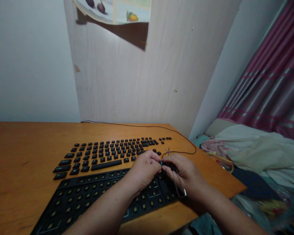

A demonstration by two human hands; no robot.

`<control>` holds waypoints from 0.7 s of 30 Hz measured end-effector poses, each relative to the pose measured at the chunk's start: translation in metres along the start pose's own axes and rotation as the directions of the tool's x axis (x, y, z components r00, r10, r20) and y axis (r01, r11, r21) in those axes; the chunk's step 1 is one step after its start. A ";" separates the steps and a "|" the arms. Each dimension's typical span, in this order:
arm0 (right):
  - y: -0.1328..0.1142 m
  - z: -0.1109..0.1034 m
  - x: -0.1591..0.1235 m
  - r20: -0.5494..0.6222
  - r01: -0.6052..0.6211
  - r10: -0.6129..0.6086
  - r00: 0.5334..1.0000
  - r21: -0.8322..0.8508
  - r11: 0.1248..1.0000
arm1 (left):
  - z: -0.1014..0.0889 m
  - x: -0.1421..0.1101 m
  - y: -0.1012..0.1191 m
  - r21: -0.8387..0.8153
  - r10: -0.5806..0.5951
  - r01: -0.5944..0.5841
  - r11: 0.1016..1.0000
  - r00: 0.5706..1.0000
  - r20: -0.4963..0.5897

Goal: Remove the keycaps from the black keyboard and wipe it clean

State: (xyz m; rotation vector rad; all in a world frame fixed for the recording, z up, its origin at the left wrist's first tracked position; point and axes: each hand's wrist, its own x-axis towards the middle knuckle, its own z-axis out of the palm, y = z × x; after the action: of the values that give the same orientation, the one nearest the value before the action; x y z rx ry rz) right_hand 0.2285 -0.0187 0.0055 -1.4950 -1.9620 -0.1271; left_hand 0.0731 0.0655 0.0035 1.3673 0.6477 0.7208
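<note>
A keyboard (74,195) with its keycaps off lies on the desk's near side, bare switch posts showing. Above its right part, the fingertips of my left hand (145,166) are closed on a small black keycap (161,162). My right hand (186,171) meets it there, thumb and forefinger close to the same keycap. A bent-wire keycap puller (180,189) is tucked in my right hand, its loop hanging below the fingers and thin tips poking out above. Black loose keycaps (107,153) lie in rows behind the keyboard, the long spacebar cap (106,164) nearest it.
A thin black cable (137,125) runs along the back of the wooden desk (26,147) and curls round at the right. Bedding (254,147) and a purple curtain (271,81) are on the right. A painted sheet (122,14) hangs on the wall.
</note>
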 end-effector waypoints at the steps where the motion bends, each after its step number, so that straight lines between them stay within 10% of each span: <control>1: 0.001 -0.001 0.000 0.010 0.007 -0.007 1.000 -0.005 1.000 | 0.000 0.000 0.000 -0.007 -0.004 0.004 1.000 1.000 0.008; 13: 0.123 -0.010 0.041 -0.005 -0.174 0.174 0.985 0.041 0.984 | -0.003 0.001 0.000 0.146 0.018 -0.006 0.989 0.997 -0.076; 21: 0.181 0.023 0.062 0.008 -0.198 0.198 0.980 -0.003 0.980 | -0.002 0.001 -0.002 0.233 0.020 -0.011 0.972 0.999 -0.039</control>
State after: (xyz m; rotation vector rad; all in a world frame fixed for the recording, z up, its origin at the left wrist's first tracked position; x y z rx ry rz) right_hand 0.3708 0.1049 -0.0334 -1.6841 -1.8075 -0.0364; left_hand 0.0722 0.0676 0.0011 1.5774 0.7741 0.7031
